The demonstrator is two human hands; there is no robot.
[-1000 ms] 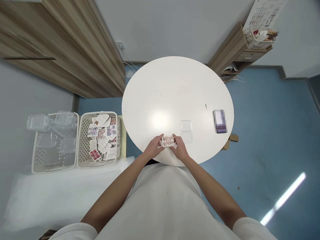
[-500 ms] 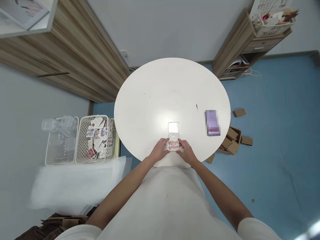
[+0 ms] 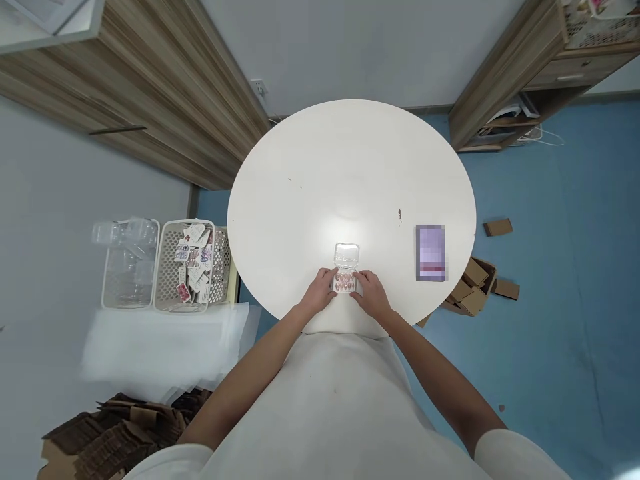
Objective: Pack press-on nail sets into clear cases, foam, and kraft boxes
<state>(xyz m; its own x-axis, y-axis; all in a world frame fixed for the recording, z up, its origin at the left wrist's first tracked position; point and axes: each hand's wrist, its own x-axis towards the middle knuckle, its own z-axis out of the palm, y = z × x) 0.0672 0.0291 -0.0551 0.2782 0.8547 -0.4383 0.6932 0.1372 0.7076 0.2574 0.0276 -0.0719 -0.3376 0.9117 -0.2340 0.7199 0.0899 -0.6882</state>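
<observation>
A small clear plastic box sits at the near side of the white oval table, its hinged lid tipped open away from me. Inside lie rows of pinkish press-on nails. My left hand grips the box's left side between thumb and fingers. From the right side my right hand holds it the same way. Further right on the table lies a purple rectangular item, blurred out so that its kind cannot be made out.
Left of the table, a white basket holds nail cards, and another basket holds clear boxes. White sheets and brown cardboard lie below. A carton with folded cardboard stands on the floor at right.
The view has shifted slightly. Both hands keep their hold on the box sides, with the fingers a little further up near the hinge. The lid stays open.
</observation>
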